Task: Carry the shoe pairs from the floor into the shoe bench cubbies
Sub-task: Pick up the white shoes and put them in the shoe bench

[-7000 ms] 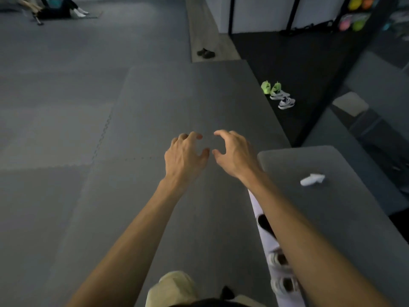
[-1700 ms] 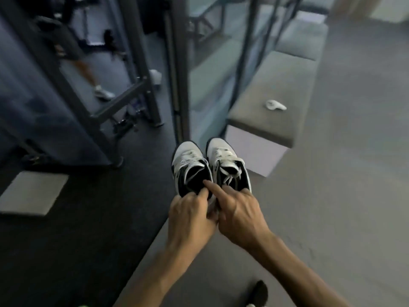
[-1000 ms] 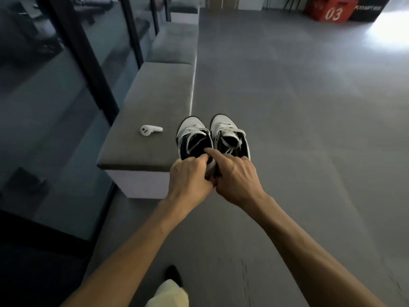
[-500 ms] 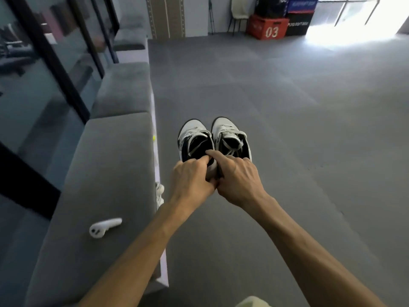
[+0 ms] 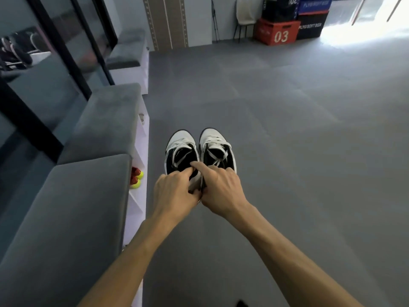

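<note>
1. Swung round since half a second back: counter (image 5: 93, 196) now down the left side with white cubbies (image 5: 138, 196) facing the floor (image 5: 287, 151); small white item seen on the cushion then, out of view now.
2. Shoes (image 5: 199, 151) held out front above the floor, side by side and touching, toes away, right of the cubbies and not yet in one.
3. Left hand (image 5: 174, 193) pinching the left shoe's collar; right hand (image 5: 221, 189) pinching the right shoe's, forefinger out across the opening. Both grips pressed shut on thin edges only.
4. Risk, as a judgement: light pinch could let a shoe slip or twist while stooping; loose laces could snag a cubby edge.
5. One cubby already taken by a red and yellow pair (image 5: 136, 177); aiming there would jam.
6. Look: white uppers, black lining and trim, white laces slack.
</note>
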